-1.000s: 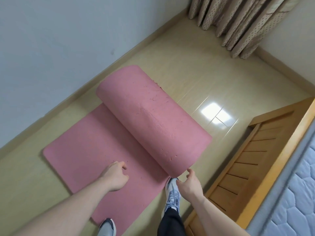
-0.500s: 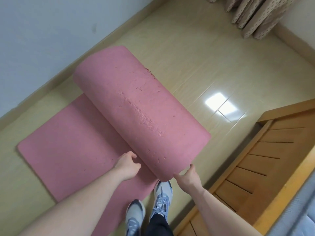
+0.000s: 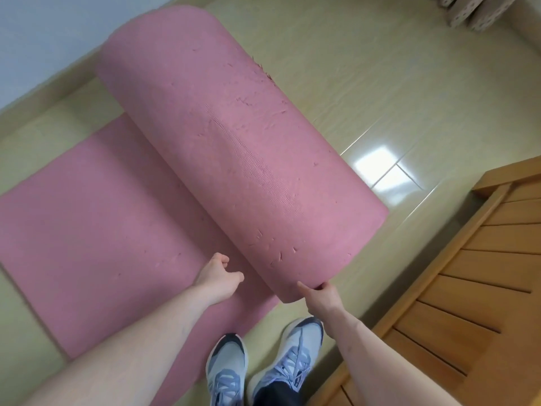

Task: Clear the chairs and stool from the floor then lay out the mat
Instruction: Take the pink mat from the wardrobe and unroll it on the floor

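Observation:
A pink mat lies partly unrolled on the tiled floor. Its flat part point(image 3: 96, 230) spreads to the left, and its thick rolled part point(image 3: 234, 136) runs from the far wall toward me. My right hand point(image 3: 320, 295) grips the near end of the roll, thumb on top and fingers tucked under the edge. My left hand point(image 3: 219, 275) hovers over the flat part just left of the roll, fingers curled into a fist and holding nothing. Whether its knuckles touch the roll I cannot tell. No chairs or stool are in view.
A wooden bed frame point(image 3: 468, 288) stands close on the right. My two grey shoes point(image 3: 257, 367) stand at the mat's near edge. A wall with a skirting board point(image 3: 44, 92) runs along the left, and curtains point(image 3: 474, 10) hang at the far right.
The view has moved closer to the roll. My right hand now grips the roll's end, my left hand has come nearer the roll, and both shoes have stepped forward.

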`<state>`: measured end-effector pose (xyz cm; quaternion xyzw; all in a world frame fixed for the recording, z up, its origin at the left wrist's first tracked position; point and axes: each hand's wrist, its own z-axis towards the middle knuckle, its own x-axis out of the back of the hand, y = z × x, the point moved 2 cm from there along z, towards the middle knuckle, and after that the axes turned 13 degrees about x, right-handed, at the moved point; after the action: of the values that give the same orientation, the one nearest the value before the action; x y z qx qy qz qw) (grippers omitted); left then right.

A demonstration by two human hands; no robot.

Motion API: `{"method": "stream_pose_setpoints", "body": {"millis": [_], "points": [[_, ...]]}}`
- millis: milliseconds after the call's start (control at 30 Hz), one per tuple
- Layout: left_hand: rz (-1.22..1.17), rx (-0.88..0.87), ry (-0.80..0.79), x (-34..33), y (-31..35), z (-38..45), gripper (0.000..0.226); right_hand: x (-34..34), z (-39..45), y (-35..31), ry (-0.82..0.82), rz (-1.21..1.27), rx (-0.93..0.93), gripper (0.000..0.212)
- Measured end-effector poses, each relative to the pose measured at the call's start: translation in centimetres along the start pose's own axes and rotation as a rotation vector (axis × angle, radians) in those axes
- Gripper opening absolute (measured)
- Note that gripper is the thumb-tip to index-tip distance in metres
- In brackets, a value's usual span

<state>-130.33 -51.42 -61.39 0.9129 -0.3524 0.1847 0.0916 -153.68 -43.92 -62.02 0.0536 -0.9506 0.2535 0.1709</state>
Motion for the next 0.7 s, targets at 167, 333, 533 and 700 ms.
{"method": "stream_pose_setpoints", "body": {"millis": [167,333,533,700], "points": [[-0.31,0.049,-0.083,-1.4,0.4,1.0,0.086,1.6,-0.6,-1.3,-0.138,0.19,-0.023,0.028],[-0.528,0.056,-0.196,-2.5,2.0,-0.5,0.118,5.5,-1.9,-4.4,-0.051,0.364,-0.016,0.025],[-0.736,0.002,-0.456,-2.4,7.4,-5.8,0.086,9.1,-3.0,-8.6,-0.13,0.593,-0.111,0.022],[-0.783,-0.013,-0.533,0.0,9.9,-10.5,0.054,11.1,-5.8,-11.8,-0.215,0.597,-0.165,0.019]]}}
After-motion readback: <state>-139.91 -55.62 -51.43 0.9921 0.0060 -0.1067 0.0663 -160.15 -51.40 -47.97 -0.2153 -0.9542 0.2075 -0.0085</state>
